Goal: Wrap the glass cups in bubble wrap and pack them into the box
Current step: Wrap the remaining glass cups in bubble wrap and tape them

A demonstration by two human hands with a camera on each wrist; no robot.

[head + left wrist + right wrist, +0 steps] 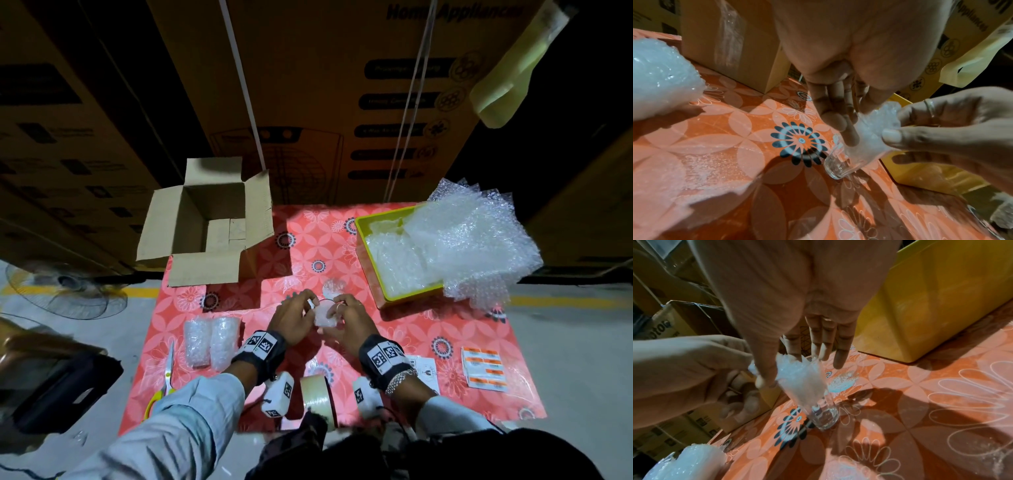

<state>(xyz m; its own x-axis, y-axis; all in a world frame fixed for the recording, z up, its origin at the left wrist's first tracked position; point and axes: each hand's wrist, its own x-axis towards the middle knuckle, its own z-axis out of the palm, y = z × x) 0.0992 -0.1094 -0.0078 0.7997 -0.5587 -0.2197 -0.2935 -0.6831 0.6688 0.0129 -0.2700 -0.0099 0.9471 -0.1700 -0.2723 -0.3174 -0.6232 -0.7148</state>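
A clear glass cup [838, 165] [824, 417] hangs tilted just above the red flowered table, base down. A piece of bubble wrap [324, 316] [877, 123] [799, 378] covers its upper part. My right hand [337, 313] [797, 366] grips the wrapped top between thumb and fingers. From the left, my left hand [303, 308] [846, 128] pinches the wrap's edge. Two wrapped cups [210, 342] lie to the left. The open cardboard box [205, 222] stands at the back left.
A yellow tray [387, 284] of bubble wrap sheets [472, 240] stands at the right. Scissors [168, 377], a tape roll [317, 394] and sticker sheets [483, 366] lie near the front edge. A fan [65, 291] stands on the floor at left.
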